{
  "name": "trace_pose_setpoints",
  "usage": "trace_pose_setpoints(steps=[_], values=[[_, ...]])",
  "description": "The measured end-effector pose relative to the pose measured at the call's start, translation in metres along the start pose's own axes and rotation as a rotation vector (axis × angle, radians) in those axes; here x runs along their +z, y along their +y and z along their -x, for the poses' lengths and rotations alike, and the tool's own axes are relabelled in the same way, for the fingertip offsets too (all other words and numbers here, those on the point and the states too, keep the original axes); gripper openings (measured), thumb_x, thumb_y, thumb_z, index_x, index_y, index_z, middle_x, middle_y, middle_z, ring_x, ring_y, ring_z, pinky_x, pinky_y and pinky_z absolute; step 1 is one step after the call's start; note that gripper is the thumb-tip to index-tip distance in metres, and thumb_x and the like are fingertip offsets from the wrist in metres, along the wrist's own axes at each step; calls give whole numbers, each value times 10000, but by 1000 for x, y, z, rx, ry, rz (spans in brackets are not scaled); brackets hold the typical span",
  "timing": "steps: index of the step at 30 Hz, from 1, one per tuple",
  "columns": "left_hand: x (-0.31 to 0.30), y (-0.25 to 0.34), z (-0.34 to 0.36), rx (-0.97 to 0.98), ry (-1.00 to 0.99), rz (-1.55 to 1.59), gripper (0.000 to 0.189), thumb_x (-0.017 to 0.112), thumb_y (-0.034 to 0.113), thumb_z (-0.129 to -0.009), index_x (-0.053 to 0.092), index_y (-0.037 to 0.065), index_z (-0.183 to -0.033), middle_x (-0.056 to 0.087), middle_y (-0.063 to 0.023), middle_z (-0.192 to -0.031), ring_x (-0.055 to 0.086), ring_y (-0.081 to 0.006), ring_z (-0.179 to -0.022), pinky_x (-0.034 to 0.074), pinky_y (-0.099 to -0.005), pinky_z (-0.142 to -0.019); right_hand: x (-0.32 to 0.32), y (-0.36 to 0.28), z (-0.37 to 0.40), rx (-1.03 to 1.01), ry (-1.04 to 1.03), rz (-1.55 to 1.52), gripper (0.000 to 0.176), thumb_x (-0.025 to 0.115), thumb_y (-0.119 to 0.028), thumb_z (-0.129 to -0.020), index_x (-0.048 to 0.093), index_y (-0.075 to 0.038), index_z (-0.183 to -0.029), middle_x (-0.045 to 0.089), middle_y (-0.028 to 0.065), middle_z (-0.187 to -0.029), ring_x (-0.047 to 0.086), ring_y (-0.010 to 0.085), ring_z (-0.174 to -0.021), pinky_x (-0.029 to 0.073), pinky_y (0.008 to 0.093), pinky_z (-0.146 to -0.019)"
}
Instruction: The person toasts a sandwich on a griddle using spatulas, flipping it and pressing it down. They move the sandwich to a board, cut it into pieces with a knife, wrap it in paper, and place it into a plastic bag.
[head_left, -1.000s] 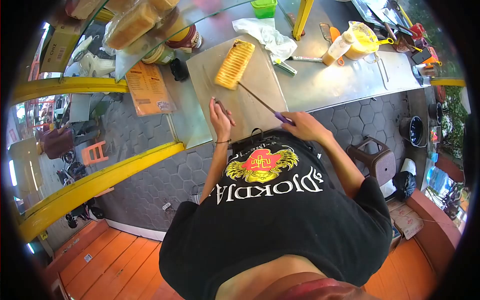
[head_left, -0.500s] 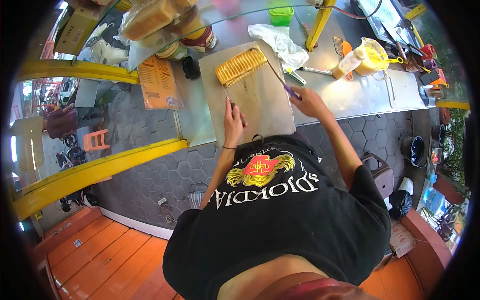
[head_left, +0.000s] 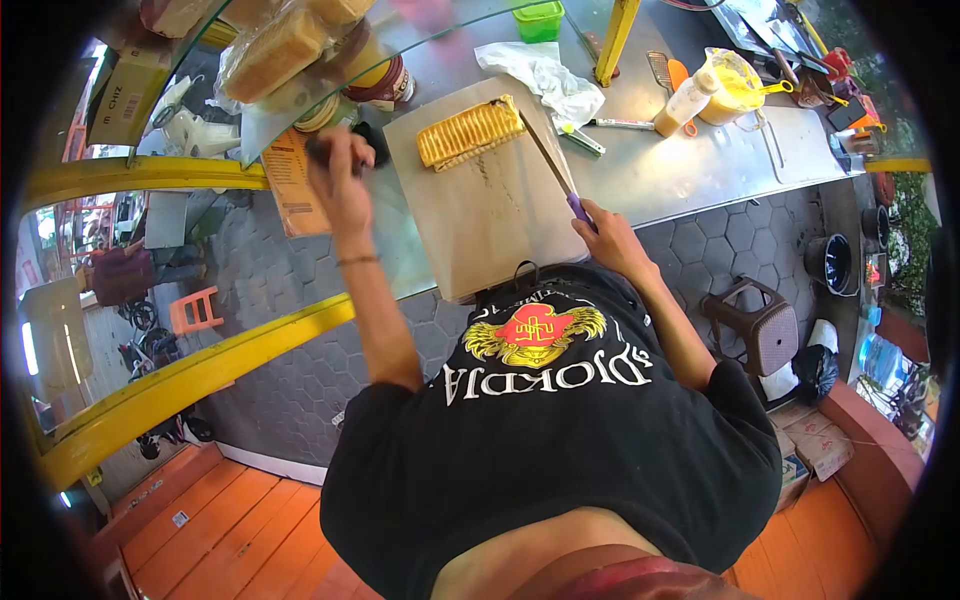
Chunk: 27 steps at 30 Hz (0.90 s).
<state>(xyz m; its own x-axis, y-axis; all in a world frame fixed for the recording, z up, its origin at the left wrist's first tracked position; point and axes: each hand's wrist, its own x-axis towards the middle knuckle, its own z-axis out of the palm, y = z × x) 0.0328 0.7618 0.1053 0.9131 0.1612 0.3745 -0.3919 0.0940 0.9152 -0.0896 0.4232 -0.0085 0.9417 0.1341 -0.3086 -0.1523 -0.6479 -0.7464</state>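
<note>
Toasted, ridged bread (head_left: 470, 133) lies on the board (head_left: 455, 225). My right hand (head_left: 612, 240) is closed around the purple handle of a long knife (head_left: 548, 158), whose blade tip is at the bread's right end. Left of the board, my left hand (head_left: 345, 190) is raised above the orange menu sheet (head_left: 293, 185), its fingers closed on a dark-handled tool (head_left: 320, 151), blurred and partly hidden. A black object (head_left: 374, 142) sits just beyond these fingers.
Bagged loaves (head_left: 278, 58) and tubs stand upper left behind a glass edge. Crumpled white paper (head_left: 545, 78), a marker (head_left: 622, 124), a sauce bottle (head_left: 686, 102) and a yellow-filled jug (head_left: 733, 88) are on the right. Yellow posts (head_left: 615, 40) frame the counter. A person (head_left: 122, 273) is far left.
My left hand has moved left, away from the bread, with the dark-handled tool. My right hand has shifted slightly down, and the knife is now more upright in view. The bread remains on the board.
</note>
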Motion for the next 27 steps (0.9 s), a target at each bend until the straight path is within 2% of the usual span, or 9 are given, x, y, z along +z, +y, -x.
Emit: trace_pose_setpoints(steps=[1,3,6,11,13,16,21,23,27], values=[[14,-5,-12,-46,-94,190,168,595,187,-979,501,91,-878,472,26,-697,438,-79,-590,351,-242,-524,1,3,6,2,1,2,380,580,-281,-952,589,-44,-1249,667,273,-820,638,476,-769,484,552,-732],[60,-9,-27,-190,-62,518,265,557,140,-953,391,121,-747,360,39,-621,296,-53,-503,215,-255,-461,1,8,17,17,-11,-17,417,565,-310,-971,557,-42,-1291,661,281,-815,640,475,-785,486,547,-721],[107,-44,-46,-40,35,275,313,553,120,-919,349,126,-683,308,44,-560,242,-59,-451,182,-275,-435,-1,15,36,17,2,25,423,548,-324,-982,549,-52,-1306,655,284,-788,642,475,-782,490,545,-710],[126,-65,-51,-41,-200,322,368,562,128,-926,322,129,-647,272,54,-531,233,-60,-441,177,-276,-436,6,25,61,-7,100,83,414,539,-327,-987,557,-67,-1309,639,262,-708,635,472,-701,492,538,-671],[126,-74,-51,-93,-213,315,380,565,125,-930,319,128,-640,270,53,-530,226,-59,-443,177,-275,-436,2,20,66,4,44,84,421,559,-321,-969,560,-81,-1314,632,253,-686,633,460,-668,495,532,-647],[125,-87,-53,-188,-235,339,418,585,127,-939,350,113,-593,372,39,-517,321,-60,-444,247,-260,-437,4,17,58,-75,50,95,433,578,-305,-944,559,-99,-1324,626,246,-669,634,448,-643,498,533,-631],[141,-124,-47,-175,-218,122,419,589,153,-947,372,116,-590,400,37,-514,352,-58,-442,272,-260,-427,24,-25,-10,-155,174,138,399,576,-261,-933,565,-108,-1301,635,235,-685,633,443,-650,498,529,-623],[148,-123,-46,-188,-199,158,415,586,153,-949,341,126,-614,341,55,-534,292,-46,-439,215,-256,-421,40,-39,-56,-213,272,133,312,547,-253,-930,571,-72,-1183,641,246,-696,619,467,-638,492,564,-617],[146,-127,-37,-158,-191,150,423,593,150,-945,336,125,-610,334,58,-528,302,-46,-436,210,-251,-419,51,-48,-85,-196,251,246,283,528,-230,-930,559,-24,-1122,634,259,-690,623,464,-640,481,581,-611]])
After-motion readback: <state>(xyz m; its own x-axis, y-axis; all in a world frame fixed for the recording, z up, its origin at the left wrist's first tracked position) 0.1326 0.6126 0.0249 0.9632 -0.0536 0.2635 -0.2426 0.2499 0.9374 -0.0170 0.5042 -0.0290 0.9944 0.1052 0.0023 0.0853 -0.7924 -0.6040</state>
